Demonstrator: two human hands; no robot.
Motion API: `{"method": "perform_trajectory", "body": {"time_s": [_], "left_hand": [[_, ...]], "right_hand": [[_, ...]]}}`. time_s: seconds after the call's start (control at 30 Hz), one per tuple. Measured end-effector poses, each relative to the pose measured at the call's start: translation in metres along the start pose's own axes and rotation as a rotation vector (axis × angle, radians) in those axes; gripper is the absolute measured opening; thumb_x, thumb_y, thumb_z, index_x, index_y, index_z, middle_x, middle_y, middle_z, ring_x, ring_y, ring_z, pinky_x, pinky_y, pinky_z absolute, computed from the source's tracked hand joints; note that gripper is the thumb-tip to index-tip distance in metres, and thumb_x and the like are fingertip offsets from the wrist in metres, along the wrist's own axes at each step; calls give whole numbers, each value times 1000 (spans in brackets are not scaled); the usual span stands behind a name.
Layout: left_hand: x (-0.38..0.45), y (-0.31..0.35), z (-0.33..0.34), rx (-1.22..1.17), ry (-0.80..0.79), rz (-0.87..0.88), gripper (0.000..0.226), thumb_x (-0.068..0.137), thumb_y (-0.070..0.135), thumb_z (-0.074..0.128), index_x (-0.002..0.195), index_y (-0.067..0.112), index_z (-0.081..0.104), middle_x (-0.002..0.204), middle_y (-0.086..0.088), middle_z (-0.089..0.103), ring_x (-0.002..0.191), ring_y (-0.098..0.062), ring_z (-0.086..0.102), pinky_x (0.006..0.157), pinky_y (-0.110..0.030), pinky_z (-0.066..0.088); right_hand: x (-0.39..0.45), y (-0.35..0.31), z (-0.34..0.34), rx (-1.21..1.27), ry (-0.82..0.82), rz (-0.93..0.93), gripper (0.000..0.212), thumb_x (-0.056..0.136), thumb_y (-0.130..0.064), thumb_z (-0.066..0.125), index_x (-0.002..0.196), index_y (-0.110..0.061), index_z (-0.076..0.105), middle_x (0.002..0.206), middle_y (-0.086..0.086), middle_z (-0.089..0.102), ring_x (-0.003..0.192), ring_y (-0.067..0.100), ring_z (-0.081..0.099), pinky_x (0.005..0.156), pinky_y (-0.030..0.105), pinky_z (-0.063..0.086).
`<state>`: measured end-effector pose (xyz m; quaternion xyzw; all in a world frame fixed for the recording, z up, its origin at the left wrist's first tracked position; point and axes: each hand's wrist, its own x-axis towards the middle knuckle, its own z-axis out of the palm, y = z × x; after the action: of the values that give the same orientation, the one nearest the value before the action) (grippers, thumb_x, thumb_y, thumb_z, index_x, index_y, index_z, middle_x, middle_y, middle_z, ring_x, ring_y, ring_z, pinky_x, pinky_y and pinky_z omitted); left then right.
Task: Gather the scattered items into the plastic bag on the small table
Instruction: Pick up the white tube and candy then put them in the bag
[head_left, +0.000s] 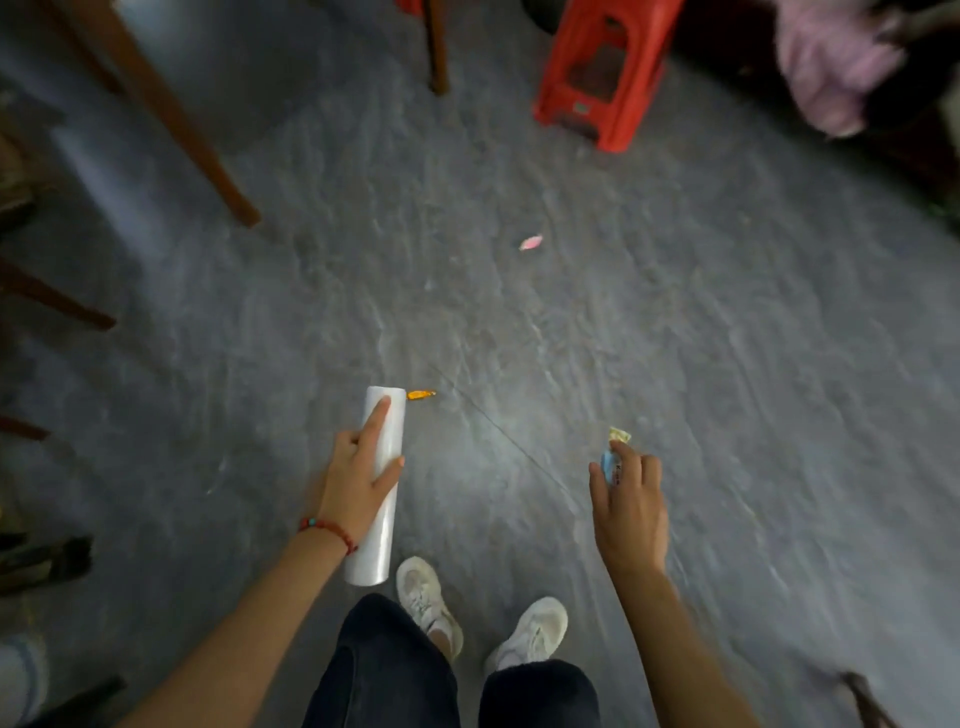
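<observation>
Floor (649, 322): grey, open across the middle, giving broad passage ahead of both hands. Loose on it: an orange wrapper (421, 395) just beyond the white roll (375, 488) that filled the left hand (358, 488); a pink wrapper (531, 242) farther out, unobstructed on every side. Right hand (626, 509): occupied by a small blue-and-yellow packet (613, 457). Obstacles at the margins: wooden furniture legs (171, 114) at left and top; a red plastic stool (602, 67) upper right; a dark, blurred clutter at the far right edge. Near side bounded by the person's own shoes (428, 605).
</observation>
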<state>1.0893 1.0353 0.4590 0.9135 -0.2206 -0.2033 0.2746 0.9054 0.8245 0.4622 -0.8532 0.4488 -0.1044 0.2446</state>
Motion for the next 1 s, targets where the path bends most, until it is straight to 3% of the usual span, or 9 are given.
{"method": "perform_trajectory", "body": {"time_s": [0.13, 0.27, 0.43, 0.57, 0.7, 0.83, 1.0], "left_hand": [[1, 71, 29, 142, -75, 129, 72, 89, 28, 54, 142, 34, 5, 110, -8, 41, 84, -30, 55, 68, -31, 39], [-4, 138, 70, 172, -140, 256, 71, 88, 27, 56, 143, 34, 13, 117, -13, 45, 92, -32, 53, 75, -40, 44], [-18, 222, 134, 190, -297, 468, 74, 87, 28, 57, 141, 38, 9, 105, -12, 46, 79, -27, 52, 69, -37, 46], [-29, 300, 185, 234, -419, 675, 76, 88, 25, 57, 141, 32, 2, 98, -6, 38, 68, -17, 44, 60, -28, 35], [-37, 374, 241, 327, -531, 860, 72, 87, 31, 57, 144, 31, 11, 101, -12, 45, 73, -28, 52, 65, -36, 46], [-51, 440, 296, 391, -660, 1048, 75, 87, 32, 55, 142, 34, 4, 105, -15, 47, 70, -24, 47, 65, -38, 45], [-76, 513, 348, 446, -811, 1241, 73, 89, 32, 53, 143, 34, 4, 102, -6, 38, 73, -29, 53, 63, -37, 48]], "right_hand": [[-16, 62, -49, 31, 118, 102, 27, 84, -12, 64, 106, 1, 55, 91, 19, 50, 58, 26, 49, 47, 27, 34], [-39, 125, -92, 41, 232, 202, 26, 82, -9, 65, 104, 2, 55, 87, 17, 49, 55, 21, 43, 44, 25, 31], [-76, 200, -139, 11, 360, 343, 31, 78, -5, 69, 104, 3, 55, 82, 18, 49, 54, 18, 41, 43, 24, 31], [-106, 244, -174, -42, 484, 492, 38, 69, 4, 74, 102, 5, 55, 81, 20, 52, 55, 22, 48, 44, 22, 36], [-135, 283, -199, -70, 611, 672, 34, 73, 2, 71, 102, 4, 54, 83, 20, 51, 57, 30, 54, 47, 23, 36], [-155, 310, -210, -40, 740, 901, 33, 76, -2, 70, 105, 3, 54, 84, 18, 50, 61, 30, 54, 49, 27, 43], [-166, 331, -224, -34, 894, 1110, 33, 77, -2, 70, 104, 3, 53, 85, 19, 50, 63, 30, 55, 50, 27, 44]]}}
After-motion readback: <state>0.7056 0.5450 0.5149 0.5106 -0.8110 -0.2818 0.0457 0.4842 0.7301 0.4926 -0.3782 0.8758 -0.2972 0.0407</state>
